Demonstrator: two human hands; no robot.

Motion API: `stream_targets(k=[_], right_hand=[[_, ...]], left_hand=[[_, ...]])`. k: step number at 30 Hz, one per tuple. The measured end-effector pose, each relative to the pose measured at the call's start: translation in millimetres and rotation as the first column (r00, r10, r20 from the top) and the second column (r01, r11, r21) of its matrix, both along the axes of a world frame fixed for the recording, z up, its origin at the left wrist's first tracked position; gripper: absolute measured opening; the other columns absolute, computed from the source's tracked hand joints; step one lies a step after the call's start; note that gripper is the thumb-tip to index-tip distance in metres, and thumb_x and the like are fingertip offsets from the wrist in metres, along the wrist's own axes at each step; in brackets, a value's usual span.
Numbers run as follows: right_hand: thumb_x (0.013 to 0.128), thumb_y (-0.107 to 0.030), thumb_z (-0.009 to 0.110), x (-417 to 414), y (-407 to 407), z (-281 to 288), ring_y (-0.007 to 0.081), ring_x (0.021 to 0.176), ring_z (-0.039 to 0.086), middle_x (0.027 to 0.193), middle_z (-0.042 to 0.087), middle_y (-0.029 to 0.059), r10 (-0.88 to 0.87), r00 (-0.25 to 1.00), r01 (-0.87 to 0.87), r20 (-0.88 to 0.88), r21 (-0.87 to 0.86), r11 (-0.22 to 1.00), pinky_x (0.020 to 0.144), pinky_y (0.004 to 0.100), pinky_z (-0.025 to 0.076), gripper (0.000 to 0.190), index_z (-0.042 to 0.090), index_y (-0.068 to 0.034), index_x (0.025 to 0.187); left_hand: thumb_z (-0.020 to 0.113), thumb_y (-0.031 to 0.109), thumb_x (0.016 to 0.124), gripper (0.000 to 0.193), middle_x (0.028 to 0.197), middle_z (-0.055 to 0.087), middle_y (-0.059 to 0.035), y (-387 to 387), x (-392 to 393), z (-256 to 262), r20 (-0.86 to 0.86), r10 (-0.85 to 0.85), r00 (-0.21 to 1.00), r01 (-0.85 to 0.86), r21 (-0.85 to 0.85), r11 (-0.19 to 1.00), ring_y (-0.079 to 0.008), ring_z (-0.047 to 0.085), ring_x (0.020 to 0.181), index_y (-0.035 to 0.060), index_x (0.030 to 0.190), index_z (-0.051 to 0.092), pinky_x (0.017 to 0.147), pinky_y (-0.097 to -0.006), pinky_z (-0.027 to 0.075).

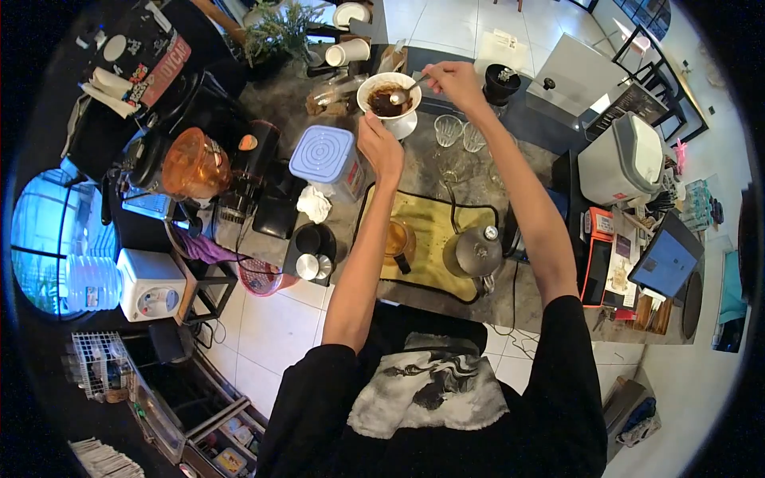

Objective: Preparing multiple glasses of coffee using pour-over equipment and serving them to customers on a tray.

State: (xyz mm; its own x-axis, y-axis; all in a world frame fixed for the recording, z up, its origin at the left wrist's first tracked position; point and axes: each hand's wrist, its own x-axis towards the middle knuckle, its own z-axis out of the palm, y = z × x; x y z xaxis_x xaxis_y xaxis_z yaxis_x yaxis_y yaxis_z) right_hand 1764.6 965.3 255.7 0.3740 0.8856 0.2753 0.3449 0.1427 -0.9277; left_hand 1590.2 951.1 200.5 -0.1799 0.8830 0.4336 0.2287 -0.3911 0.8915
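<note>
My left hand (381,146) holds a white coffee dripper (363,100) by its near side, tilted so that its mouth faces me. Wet dark coffee grounds (385,107) lie inside, and a round white base (403,126) shows beneath. My right hand (457,83) grips the handle of a metal spoon (400,95), whose bowl is down in the dripper at the grounds. Below my hands, a grey gooseneck kettle (476,254) and a glass server (399,239) with a dark handle rest on a yellow cloth (430,206). Whether the server holds liquid is unclear.
Several clear glasses (448,130) stand right of the dripper. A blue-lidded plastic tub (323,154) and crumpled white paper (314,204) are to the left, near a grinder with an orange hopper (194,161). A dark cord (452,206) crosses the cloth. White paper cups (348,52) lie beyond.
</note>
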Motion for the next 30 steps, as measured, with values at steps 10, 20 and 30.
stream_targets(k=[10,20,30], right_hand=[[0.087,-0.022,0.063,-9.5,28.3,-26.5,0.0082,0.055,0.056,0.065,0.065,0.0051,0.02,0.999,-0.015,0.046,-0.105,0.994,0.056,0.0256,0.045,0.027,0.072,0.003,0.083],[0.086,-0.03,0.063,-17.7,33.6,-21.2,0.0138,0.058,0.064,0.065,0.069,0.0078,-0.005,0.994,0.008,0.106,-0.031,0.999,0.059,0.0298,0.05,0.032,0.073,0.001,0.084],[0.086,-0.03,0.063,-22.8,39.6,-39.6,0.0181,0.056,0.061,0.061,0.066,0.0101,0.02,0.988,-0.016,0.151,-0.027,1.0,0.058,0.0362,0.048,0.034,0.071,0.002,0.078]], left_hand=[[0.035,0.029,0.102,0.041,0.077,0.056,-0.0237,23.4,6.8,-22.0,-0.053,0.027,0.998,-0.029,-0.037,0.999,-0.044,0.053,0.075,-0.0058,0.087,0.051,0.07,-0.0482,0.038],[0.035,0.035,0.103,0.044,0.078,0.052,-0.0139,31.0,2.4,-21.4,0.063,-0.016,0.998,0.031,-0.238,0.971,-0.0278,0.051,0.072,-0.0024,0.084,0.047,0.071,-0.0423,0.039],[0.044,0.04,0.1,0.043,0.073,0.056,-0.0096,34.1,13.0,-31.6,0.164,0.125,0.979,-0.081,-0.25,0.965,-0.0202,0.055,0.061,0.0009,0.084,0.047,0.06,-0.0356,0.044]])
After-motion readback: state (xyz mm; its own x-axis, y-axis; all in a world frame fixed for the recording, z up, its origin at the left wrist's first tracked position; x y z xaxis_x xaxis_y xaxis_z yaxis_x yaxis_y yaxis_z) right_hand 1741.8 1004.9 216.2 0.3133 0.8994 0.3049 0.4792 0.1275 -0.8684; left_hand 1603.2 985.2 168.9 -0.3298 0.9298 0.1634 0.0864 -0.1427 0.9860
